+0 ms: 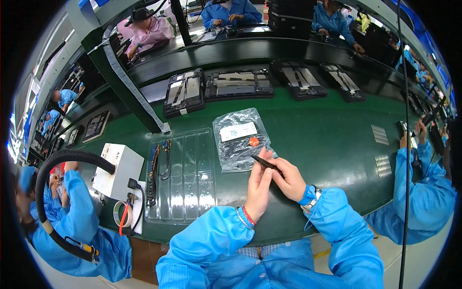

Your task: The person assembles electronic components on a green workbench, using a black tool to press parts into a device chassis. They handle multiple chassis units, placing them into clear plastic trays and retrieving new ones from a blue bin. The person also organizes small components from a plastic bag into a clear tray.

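Observation:
Over the near middle of the green table, my left hand (258, 189) and my right hand (290, 180) meet around a slim, dark strip-like piece (265, 164). Fingers of both hands are closed on it; its exact kind is too small to make out. Just beyond my fingertips lies a clear plastic bag (239, 153) with a white label and a round orange sticker, dark contents showing through. Left of my hands rests a clear plastic tray (191, 166) with long compartments. Dark flat cables with small gold-coloured parts (154, 168) fill its left side.
Several opened tablet-like devices (239, 83) line the table's far side. A white box (117, 171) with a black hose (62, 154) and a tape roll (122, 214) stand left. Small silvery part sheets (383, 165) lie right. Co-workers sit on both sides and opposite. A dark post (122, 82) rises far left.

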`<action>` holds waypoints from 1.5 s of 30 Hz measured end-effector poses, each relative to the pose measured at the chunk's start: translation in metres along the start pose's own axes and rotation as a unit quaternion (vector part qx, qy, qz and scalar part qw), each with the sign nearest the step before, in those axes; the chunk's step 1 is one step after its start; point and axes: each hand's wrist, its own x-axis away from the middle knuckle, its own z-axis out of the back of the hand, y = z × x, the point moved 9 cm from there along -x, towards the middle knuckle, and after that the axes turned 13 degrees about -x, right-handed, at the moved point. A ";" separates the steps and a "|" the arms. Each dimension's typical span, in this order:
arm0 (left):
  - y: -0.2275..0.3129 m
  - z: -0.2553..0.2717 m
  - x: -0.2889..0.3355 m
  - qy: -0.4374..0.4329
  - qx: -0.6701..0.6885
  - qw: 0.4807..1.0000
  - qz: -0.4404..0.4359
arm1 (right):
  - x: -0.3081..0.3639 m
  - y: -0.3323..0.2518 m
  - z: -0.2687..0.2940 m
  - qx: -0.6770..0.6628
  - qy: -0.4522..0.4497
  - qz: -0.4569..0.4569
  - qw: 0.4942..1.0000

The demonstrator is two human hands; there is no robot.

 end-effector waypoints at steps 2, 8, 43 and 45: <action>-0.007 0.004 -0.002 0.006 -0.011 1.000 0.011 | -0.001 0.000 -0.001 -0.003 0.003 -0.003 1.000; -0.008 0.006 0.001 -0.005 -0.045 0.999 0.010 | 0.004 0.003 -0.004 -0.157 0.029 -0.058 0.985; -0.004 0.002 0.002 0.015 -0.008 1.000 0.005 | 0.008 0.013 0.001 -0.077 0.019 -0.044 0.996; -0.004 0.002 0.002 0.013 -0.008 1.000 0.012 | 0.006 0.005 0.001 -0.042 0.007 0.005 0.999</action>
